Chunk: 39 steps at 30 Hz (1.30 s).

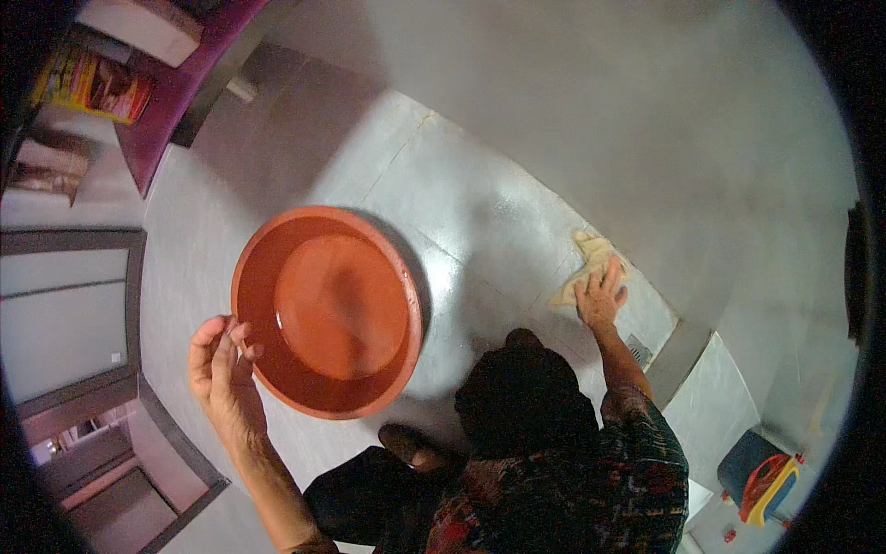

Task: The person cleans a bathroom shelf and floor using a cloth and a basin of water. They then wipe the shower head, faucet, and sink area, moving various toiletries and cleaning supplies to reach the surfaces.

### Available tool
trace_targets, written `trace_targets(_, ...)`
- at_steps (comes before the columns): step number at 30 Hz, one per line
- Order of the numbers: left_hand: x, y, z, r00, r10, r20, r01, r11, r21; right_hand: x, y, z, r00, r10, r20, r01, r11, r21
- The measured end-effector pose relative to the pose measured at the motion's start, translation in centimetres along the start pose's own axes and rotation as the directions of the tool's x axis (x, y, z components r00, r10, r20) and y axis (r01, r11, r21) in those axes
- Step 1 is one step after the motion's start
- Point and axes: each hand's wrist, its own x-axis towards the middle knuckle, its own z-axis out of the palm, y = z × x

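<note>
My right hand [602,294] reaches out over the floor and presses on a crumpled cream cloth [591,256], its fingers bent over the fabric. The cloth lies against the foot of the grey wall. My left hand [221,365] hangs in the air by the left rim of a wide reddish-brown plastic basin [413,277]. Its fingers are curled in toward the thumb, and nothing shows between them. Some water [337,309] stands in the basin, with a dark reflection on it. The basin rests on the floor left of my knees.
Pale tiled floor [388,152] looks wet and shiny near the wall. A small floor drain [638,349] lies beside my right forearm. A purple shelf [152,148] holds packages at upper left. A door [69,309] stands at left. A red, yellow and blue object [761,480] is at lower right.
</note>
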Motion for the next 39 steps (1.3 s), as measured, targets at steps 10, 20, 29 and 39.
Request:
trace_targets(10, -0.1, -0.9, 0.7, 0.998, -0.065, 0.006, 0.062, 0.976, 0.21, -0.9, -14.2, 2.5, 0.574, -0.811, -0.117, 0.818, 0.56, 0.13)
trace_targets(20, -3.6, -16.7, -18.5, 0.836, -0.06, -0.545, 0.468, 0.597, 0.652, 11.5, -27.0, 3.6, 0.577, -0.795, -0.188, 0.816, 0.57, 0.095)
trace_targets(29, -10.1, -23.8, -12.5, 0.561, -0.828, -0.01, 0.807, 0.549, -0.216, 2.2, -23.0, 1.0, 0.33, -0.937, -0.116, 0.943, 0.321, 0.087)
trace_targets(39, -11.9, -25.5, -19.0, 0.644, -0.759, -0.098, 0.533, 0.537, -0.654, -0.7, -20.0, 1.4, 0.018, -1.0, 0.003, 0.989, 0.018, 0.149)
